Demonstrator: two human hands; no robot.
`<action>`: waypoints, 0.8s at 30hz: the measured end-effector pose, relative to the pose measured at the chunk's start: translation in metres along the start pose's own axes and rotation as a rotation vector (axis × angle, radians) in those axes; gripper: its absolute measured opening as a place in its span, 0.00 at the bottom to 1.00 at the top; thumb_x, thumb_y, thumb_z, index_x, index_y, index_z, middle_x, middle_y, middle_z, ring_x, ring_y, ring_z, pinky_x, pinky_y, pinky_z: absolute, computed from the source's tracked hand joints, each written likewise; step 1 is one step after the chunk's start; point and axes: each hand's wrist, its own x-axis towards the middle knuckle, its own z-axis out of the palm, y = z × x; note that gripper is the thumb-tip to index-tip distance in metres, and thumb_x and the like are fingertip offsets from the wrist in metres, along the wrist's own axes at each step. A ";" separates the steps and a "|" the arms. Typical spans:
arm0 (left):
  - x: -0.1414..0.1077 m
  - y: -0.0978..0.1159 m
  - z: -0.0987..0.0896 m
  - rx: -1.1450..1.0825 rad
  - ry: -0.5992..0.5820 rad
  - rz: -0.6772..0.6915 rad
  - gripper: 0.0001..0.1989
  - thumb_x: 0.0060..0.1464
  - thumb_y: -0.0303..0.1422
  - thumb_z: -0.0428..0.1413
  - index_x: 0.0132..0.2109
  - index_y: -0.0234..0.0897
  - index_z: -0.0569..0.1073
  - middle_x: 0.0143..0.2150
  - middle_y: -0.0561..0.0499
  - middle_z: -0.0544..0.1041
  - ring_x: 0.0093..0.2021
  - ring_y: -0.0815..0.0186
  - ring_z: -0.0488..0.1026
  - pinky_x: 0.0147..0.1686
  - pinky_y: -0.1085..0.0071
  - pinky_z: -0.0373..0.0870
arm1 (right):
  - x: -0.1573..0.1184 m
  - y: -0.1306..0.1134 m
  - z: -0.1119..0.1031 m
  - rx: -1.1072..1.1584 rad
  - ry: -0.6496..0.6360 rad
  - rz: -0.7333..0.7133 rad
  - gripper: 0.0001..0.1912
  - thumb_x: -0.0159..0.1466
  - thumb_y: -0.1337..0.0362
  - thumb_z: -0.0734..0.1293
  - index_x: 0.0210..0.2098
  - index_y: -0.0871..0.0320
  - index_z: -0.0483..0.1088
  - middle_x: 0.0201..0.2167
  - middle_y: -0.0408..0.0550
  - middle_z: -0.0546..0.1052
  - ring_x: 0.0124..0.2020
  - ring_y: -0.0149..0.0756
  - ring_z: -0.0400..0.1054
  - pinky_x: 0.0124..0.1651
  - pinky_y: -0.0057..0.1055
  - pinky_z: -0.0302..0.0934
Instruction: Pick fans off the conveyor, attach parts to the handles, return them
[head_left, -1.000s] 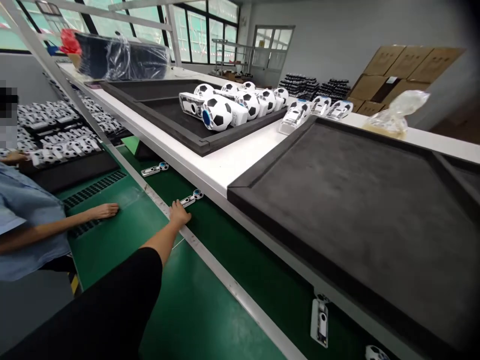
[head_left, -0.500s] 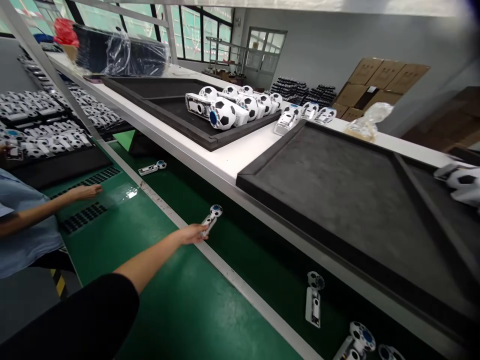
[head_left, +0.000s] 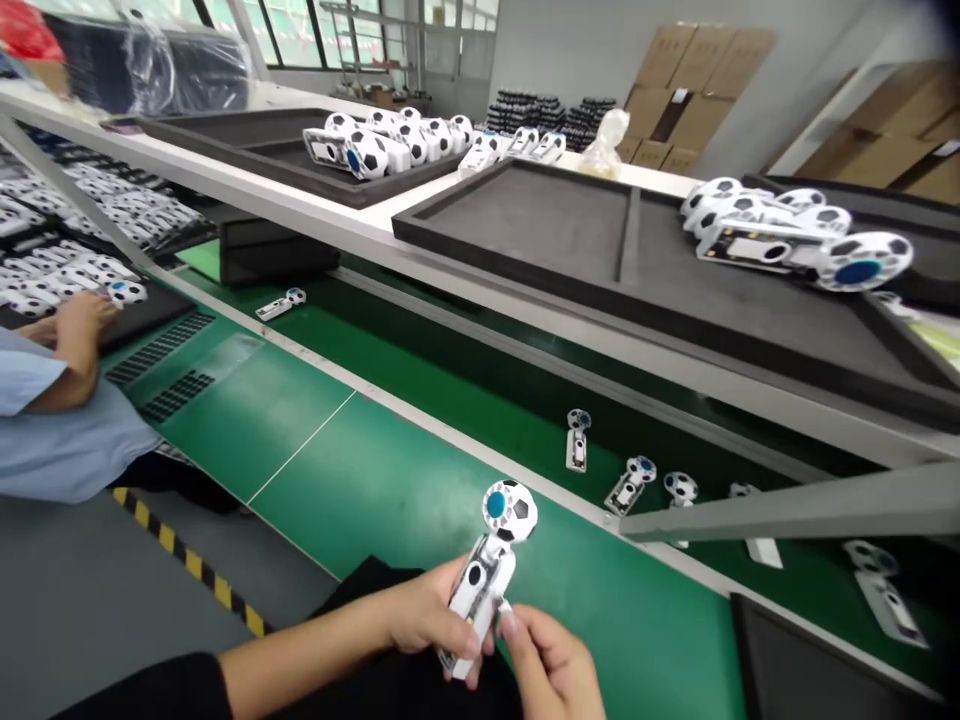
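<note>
A white device with a soccer-ball head (head_left: 510, 510) and a blue disc on it is held upright, a little tilted, over the near edge of the green table (head_left: 420, 470). My left hand (head_left: 435, 615) is wrapped round its white body, thumb across the front. On the right side of the body, my right hand (head_left: 544, 655) pinches at a small white part near the device's edge; the fingertips are close together. Similar devices lie on the green strip behind the table rail, one (head_left: 577, 442) nearest and another (head_left: 631, 485) beside it.
A white shelf (head_left: 375, 215) above bears black trays (head_left: 525, 210) with soccer-ball devices (head_left: 795, 240). A grey bar (head_left: 795, 510) crosses at right, above a black tray (head_left: 795, 660). At left, a person in a blue shirt (head_left: 67, 430) reaches to rows of devices.
My left hand has drawn back from the green strip with the device, now close to me. My right hand has come into view. The view has turned right; the other person's hand has moved to the device rows.
</note>
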 end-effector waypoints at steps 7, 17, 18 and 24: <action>-0.013 -0.016 0.040 0.360 0.110 -0.063 0.36 0.35 0.25 0.63 0.53 0.40 0.58 0.32 0.56 0.74 0.24 0.69 0.73 0.21 0.75 0.71 | -0.035 0.015 -0.021 -0.056 -0.074 -0.034 0.27 0.68 0.48 0.57 0.27 0.59 0.76 0.24 0.48 0.78 0.28 0.38 0.69 0.34 0.28 0.60; -0.014 -0.030 0.070 0.922 0.326 0.053 0.27 0.34 0.26 0.61 0.45 0.40 0.62 0.34 0.56 0.69 0.28 0.72 0.63 0.22 0.77 0.58 | -0.041 0.025 -0.046 -0.085 -0.195 -0.066 0.25 0.66 0.49 0.60 0.23 0.61 0.73 0.21 0.47 0.74 0.26 0.36 0.64 0.31 0.28 0.57; -0.015 -0.031 0.070 0.920 0.342 0.051 0.27 0.35 0.26 0.61 0.45 0.40 0.62 0.34 0.56 0.69 0.28 0.72 0.64 0.22 0.77 0.58 | -0.041 0.024 -0.046 -0.079 -0.203 -0.066 0.25 0.66 0.49 0.60 0.23 0.61 0.73 0.21 0.46 0.74 0.26 0.36 0.64 0.32 0.28 0.58; -0.018 -0.033 0.071 0.857 0.409 0.052 0.28 0.36 0.29 0.65 0.46 0.39 0.63 0.37 0.53 0.69 0.32 0.68 0.66 0.27 0.75 0.62 | -0.038 0.023 -0.042 -0.014 -0.220 -0.023 0.27 0.66 0.46 0.59 0.28 0.62 0.76 0.25 0.49 0.76 0.29 0.38 0.66 0.34 0.30 0.60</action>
